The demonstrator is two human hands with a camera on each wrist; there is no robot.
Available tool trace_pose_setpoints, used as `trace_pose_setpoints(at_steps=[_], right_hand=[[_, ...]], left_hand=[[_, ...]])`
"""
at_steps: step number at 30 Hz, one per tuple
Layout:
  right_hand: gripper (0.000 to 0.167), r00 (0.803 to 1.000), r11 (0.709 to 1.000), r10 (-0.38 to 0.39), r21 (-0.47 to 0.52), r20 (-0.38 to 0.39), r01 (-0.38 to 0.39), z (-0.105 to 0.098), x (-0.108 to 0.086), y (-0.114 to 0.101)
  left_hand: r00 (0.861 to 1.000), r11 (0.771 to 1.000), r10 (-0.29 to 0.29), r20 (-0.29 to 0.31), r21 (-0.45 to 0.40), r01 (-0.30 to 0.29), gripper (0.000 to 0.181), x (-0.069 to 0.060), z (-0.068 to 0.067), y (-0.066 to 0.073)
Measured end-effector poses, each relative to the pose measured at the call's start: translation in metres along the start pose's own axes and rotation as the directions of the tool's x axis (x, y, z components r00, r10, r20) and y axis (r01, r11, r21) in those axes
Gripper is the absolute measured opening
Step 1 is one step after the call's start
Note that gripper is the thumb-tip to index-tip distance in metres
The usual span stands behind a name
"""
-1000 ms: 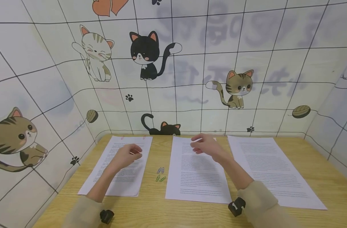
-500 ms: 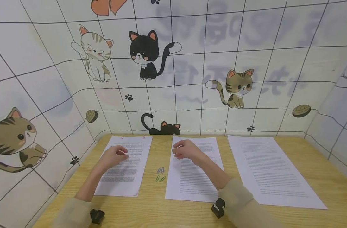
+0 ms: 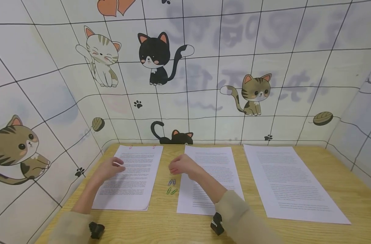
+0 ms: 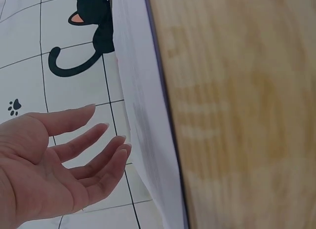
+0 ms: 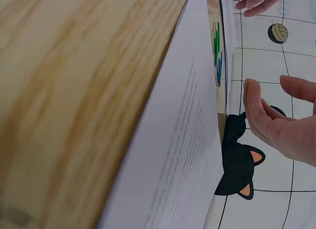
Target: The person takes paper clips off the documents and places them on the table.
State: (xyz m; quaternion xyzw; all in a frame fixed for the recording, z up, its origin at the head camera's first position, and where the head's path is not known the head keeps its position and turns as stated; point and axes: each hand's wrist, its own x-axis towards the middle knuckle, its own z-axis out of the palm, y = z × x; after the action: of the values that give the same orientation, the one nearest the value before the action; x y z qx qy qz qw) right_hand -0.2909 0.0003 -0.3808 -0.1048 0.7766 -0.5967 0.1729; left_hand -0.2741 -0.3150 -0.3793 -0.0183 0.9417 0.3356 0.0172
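Note:
My left hand (image 3: 110, 168) hovers over the left stack of printed paper (image 3: 133, 200), fingers loosely bent and nothing between them. Two pink paper clips (image 3: 154, 147) sit on that stack's far edge. My right hand (image 3: 182, 165) is above the left edge of the middle printed sheets (image 3: 216, 159), fingertips just beyond the paper clips. In the right wrist view this right hand (image 5: 281, 120) has its thumb apart from the fingers and holds nothing. Blue paper clips (image 3: 172, 182) and green paper clips (image 3: 171, 191) lie on the wood between the two stacks.
A third stack of printed sheets (image 3: 295, 183) lies on the right of the wooden table (image 3: 161, 227). Behind the table stands a white grid-patterned wall (image 3: 203, 74) with cartoon cats. Black wrist cameras (image 3: 217, 223) are worn on both sleeves.
My right hand has moved left and slightly nearer, from over the middle sheets toward the paper clips. My left hand has drawn back left across its stack. Papers and clips have stayed put.

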Motion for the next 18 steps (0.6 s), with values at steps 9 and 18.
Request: trace_pose_setpoints(at_steps=[9, 18], right_hand=[[0.023, 1.000, 1.000, 0.001, -0.020, -0.022, -0.001, 0.027, 0.006, -0.002], [0.015, 0.995, 0.983, 0.061, -0.168, -0.085, -0.075, 0.048, 0.015, -0.006]], left_hand=[[0.998, 0.998, -0.057, -0.021, 0.011, 0.057, 0.045, 0.004, -0.010, -0.021], [0.992, 0.992, -0.124, -0.008, -0.035, 0.123, 0.054, 0.008, -0.020, -0.040]])
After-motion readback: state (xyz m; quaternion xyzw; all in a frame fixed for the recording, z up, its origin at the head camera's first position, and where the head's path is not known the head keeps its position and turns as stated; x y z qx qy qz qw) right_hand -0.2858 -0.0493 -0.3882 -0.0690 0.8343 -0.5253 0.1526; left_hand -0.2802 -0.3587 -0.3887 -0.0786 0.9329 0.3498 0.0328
